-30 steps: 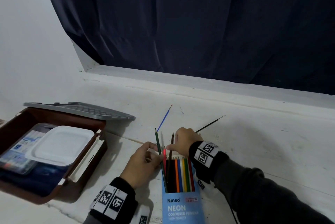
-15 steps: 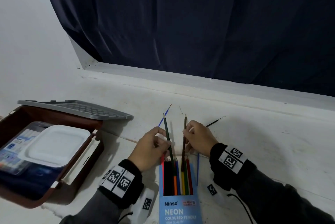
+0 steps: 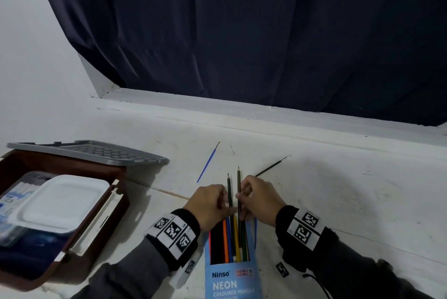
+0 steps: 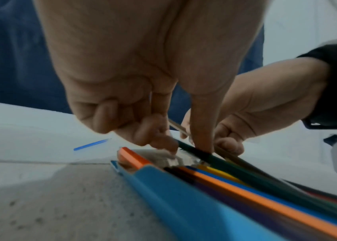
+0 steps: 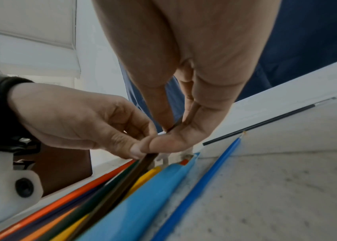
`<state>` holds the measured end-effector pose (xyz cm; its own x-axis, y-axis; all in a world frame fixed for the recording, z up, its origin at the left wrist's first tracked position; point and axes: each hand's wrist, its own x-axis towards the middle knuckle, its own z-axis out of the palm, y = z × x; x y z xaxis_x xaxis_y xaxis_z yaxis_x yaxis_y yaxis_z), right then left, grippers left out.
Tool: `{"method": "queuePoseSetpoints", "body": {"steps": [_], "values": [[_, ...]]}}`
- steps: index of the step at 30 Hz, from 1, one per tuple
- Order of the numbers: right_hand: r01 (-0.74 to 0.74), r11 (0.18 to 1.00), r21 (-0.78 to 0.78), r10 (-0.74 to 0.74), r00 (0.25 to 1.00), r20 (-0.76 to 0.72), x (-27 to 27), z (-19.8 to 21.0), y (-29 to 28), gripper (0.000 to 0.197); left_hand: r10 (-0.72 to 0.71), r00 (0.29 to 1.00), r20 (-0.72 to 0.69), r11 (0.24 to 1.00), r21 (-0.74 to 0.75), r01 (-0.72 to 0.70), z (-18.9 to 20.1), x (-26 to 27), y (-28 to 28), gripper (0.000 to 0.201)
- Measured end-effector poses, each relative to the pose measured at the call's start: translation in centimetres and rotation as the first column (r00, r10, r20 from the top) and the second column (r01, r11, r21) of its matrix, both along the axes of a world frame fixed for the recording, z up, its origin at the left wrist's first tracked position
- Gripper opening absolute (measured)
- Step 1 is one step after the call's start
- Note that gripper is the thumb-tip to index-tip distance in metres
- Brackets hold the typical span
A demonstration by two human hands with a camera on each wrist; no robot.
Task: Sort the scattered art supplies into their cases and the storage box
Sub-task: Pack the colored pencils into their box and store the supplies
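Observation:
A blue Ninso pencil case lies open near the front edge, with several coloured pencils in it. My left hand pinches a dark green pencil whose tip points away from me. My right hand pinches a brown pencil beside it. Both pencils have their lower ends in the case mouth. From the left wrist, the green pencil runs under my fingers into the case. From the right wrist, the brown pencil slants into the case.
A brown storage box with a grey lid stands open at the left, holding a white tray. A blue brush and a black brush lie beyond my hands. A blue pencil lies right of the case.
Both hands have drawn closer together over the case mouth. The two pencils now stand nearly parallel and sit a little deeper in the case.

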<state>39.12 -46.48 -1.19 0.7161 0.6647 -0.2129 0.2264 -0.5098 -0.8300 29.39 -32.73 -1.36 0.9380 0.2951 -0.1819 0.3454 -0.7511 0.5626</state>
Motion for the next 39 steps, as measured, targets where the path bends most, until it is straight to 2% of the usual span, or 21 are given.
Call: {"method": "queuePoseSetpoints", "body": {"steps": [2,5,8,11,14,16,18,20,22,24,26,28,30,33,36,39], "values": [[-0.042,0.998,-0.046,0.044,0.998,0.039,-0.3,-0.3,-0.4,0.013,-0.055,0.995,-0.081,0.991,0.117,0.065,0.4,-0.6,-0.7,0.033],[-0.143,0.969,-0.201,0.183,0.963,0.197,-1.0,-0.6,-1.2,0.017,-0.110,0.984,-0.142,0.958,0.248,0.143,1.0,-1.7,-1.9,0.032],[-0.177,0.931,-0.319,0.289,0.892,0.349,-2.1,-0.8,-1.9,0.030,-0.094,0.987,-0.128,0.914,0.382,0.136,0.9,-2.7,-2.6,0.055],[-0.233,0.905,-0.355,0.365,0.853,0.372,-3.0,-0.6,-2.8,0.049,-0.106,0.984,-0.146,0.865,0.474,0.164,0.3,-3.8,-3.0,0.079],[-0.292,0.824,-0.486,0.480,0.816,0.323,-4.1,-0.1,-3.8,0.055,-0.127,0.975,-0.183,0.841,0.502,0.204,-0.1,-4.9,-3.1,0.089],[-0.319,0.782,-0.536,0.537,0.781,0.318,-4.9,0.1,-4.3,0.053,-0.132,0.972,-0.194,0.853,0.477,0.212,-0.3,-5.6,-3.1,0.095],[-0.330,0.772,-0.543,0.554,0.769,0.320,-5.8,0.0,-4.9,0.049,-0.122,0.976,-0.179,0.887,0.422,0.188,-0.1,-6.6,-3.1,0.096],[-0.308,0.815,-0.490,0.503,0.796,0.337,-6.3,-0.4,-5.7,0.046,-0.067,0.991,-0.115,0.938,0.330,0.101,0.0,-8.0,-2.8,0.090],[-0.219,0.913,-0.346,0.352,0.850,0.392,-6.5,-0.8,-6.6,0.042,0.025,0.999,0.022,0.982,0.185,-0.029,-0.1,-9.6,-2.3,0.073],[-0.096,0.974,-0.208,0.179,0.883,0.433,-6.6,-0.7,-7.3,0.033,0.116,0.989,0.092,0.988,0.090,-0.124,-0.5,-11.0,-1.9,0.062],[-0.015,0.983,-0.185,0.094,0.899,0.429,-7.0,-0.4,-7.6,0.024,0.170,0.983,0.064,0.982,0.067,-0.174,-1.1,-12.0,-1.9,0.064],[-0.014,0.970,-0.242,0.104,0.925,0.364,-7.5,-0.4,-7.6,0.024,0.177,0.984,-0.002,0.982,0.062,-0.176,-1.5,-12.3,-2.2,0.061],[-0.029,0.954,-0.297,0.123,0.946,0.301,-7.9,-0.7,-7.1,0.034,0.146,0.986,-0.082,0.988,0.058,-0.141,-1.6,-12.3,-2.6,0.053],[0.005,0.955,-0.296,0.069,0.968,0.239,-8.2,-1.2,-6.4,0.032,0.073,0.987,-0.142,0.993,0.097,-0.060,-1.6,-11.7,-2.9,0.048],[0.019,0.962,-0.272,0.033,0.983,0.182,-8.5,-1.4,-6.0,0.028,0.074,0.994,-0.085,0.996,0.064,-0.069,-1.6,-11.3,-2.9,0.040],[0.033,0.982,-0.188,-0.018,0.996,0.082,-8.8,-1.4,-6.0,0.025,0.118,0.992,0.055,0.993,-0.024,-0.116,-1.7,-11.5,-3.0,0.036]]}}
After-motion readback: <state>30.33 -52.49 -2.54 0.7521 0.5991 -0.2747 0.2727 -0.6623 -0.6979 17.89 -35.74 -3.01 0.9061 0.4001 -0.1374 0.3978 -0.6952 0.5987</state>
